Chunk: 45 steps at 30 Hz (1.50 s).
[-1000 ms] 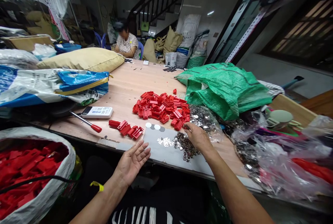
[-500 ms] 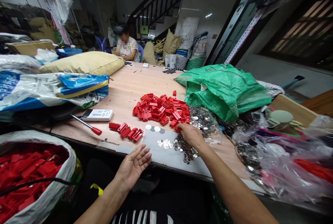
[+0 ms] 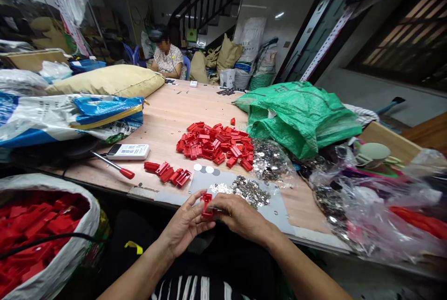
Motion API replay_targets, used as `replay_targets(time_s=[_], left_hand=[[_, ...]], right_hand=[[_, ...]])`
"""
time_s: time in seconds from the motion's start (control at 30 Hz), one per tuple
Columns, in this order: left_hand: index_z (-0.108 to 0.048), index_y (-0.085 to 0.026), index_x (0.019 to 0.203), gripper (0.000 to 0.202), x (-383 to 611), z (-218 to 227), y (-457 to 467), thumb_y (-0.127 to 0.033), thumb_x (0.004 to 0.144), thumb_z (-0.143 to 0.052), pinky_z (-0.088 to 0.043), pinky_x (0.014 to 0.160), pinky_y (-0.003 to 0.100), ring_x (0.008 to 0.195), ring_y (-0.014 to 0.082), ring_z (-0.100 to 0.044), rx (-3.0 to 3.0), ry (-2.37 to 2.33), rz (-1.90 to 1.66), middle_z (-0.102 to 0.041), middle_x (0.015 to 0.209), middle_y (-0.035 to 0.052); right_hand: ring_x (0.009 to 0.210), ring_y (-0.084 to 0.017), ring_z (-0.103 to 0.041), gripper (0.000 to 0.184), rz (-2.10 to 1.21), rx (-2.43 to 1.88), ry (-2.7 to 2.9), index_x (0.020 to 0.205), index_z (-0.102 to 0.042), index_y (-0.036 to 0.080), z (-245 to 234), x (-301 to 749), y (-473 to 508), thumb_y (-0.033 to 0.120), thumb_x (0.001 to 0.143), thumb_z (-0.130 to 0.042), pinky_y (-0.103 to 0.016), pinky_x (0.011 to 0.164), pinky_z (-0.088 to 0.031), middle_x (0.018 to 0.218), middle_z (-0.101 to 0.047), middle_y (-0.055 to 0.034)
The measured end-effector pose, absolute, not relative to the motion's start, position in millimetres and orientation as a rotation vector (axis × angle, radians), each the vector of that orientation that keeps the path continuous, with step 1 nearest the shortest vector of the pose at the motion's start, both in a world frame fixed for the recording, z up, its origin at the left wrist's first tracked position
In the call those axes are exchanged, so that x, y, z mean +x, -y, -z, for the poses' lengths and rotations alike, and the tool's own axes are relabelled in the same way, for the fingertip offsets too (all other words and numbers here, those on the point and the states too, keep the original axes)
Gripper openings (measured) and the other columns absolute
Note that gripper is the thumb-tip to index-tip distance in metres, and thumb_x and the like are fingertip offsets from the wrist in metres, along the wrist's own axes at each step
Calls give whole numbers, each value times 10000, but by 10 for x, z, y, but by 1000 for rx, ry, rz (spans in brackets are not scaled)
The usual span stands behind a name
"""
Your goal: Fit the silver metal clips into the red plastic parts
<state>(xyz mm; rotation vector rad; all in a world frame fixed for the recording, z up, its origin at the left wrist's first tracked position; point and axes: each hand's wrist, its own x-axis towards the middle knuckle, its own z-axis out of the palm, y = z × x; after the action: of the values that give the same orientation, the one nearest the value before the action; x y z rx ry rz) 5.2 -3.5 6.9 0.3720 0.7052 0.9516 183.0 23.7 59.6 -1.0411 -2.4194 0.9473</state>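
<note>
A small red plastic housing (image 3: 207,206) with a hollow in it is held upright at the table's front edge, between my two hands. My left hand (image 3: 185,225) has its thumb and fingers around the left side of the part. From the right, my right hand (image 3: 240,214) pinches the same part with thumb and fingertips. Just beyond them, small metal pieces (image 3: 251,189) lie heaped on a grey sheet (image 3: 275,216). A pile of similar red housings (image 3: 216,144) lies farther back, and several more (image 3: 169,173) are lined up at the left.
A lever with a red handle (image 3: 126,173) juts out by a white box (image 3: 131,151). At lower left stands a sack of red parts (image 3: 87,193). A green woven sack (image 3: 303,114) and plastic bags (image 3: 384,225) crowd the right. Another person (image 3: 169,60) sits across the table.
My right hand has come back from the red pile with one housing, down to the table's front edge. My left hand has moved up and closed on it too.
</note>
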Motion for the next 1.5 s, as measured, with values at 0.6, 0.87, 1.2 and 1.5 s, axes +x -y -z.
replay_targets(time_s=[0.6,0.87,1.2,1.5], left_hand=[[-555,-166,1233,461,-21,-56,19,-213,795,-693,-553,660,205,789,162,-704,363,-734,-949,-586,1276,145],[-551,-166,1240,488,-22,-33,33,-184,778,-706,-546,663,209,786,168,-701,358,-713,-948,-608,1219,142],[-576,-157,1213,465,-16,-30,26,-167,768,-712,-547,666,208,777,168,-701,357,-732,-948,-620,1195,141],[-558,-134,1228,494,-8,-29,43,-164,762,-717,-553,679,221,791,187,-704,352,-740,-947,-616,1202,160]], right_hand=[[888,-198,-621,212,-134,-2132,2328,928,-672,203,-254,2602,-1050,231,894,-465,-263,741,-390,961,-678,-79],[866,-208,-623,216,-110,-2129,2375,916,-664,203,-260,2581,-1093,253,892,-456,-273,702,-378,958,-674,-87],[852,-195,-626,195,-210,-2105,2369,893,-664,231,-303,2616,-972,290,876,-480,-258,674,-370,922,-695,-49],[910,-195,-618,158,-298,-2071,2381,914,-671,253,-328,2551,-996,278,849,-529,-249,676,-366,973,-690,-32]])
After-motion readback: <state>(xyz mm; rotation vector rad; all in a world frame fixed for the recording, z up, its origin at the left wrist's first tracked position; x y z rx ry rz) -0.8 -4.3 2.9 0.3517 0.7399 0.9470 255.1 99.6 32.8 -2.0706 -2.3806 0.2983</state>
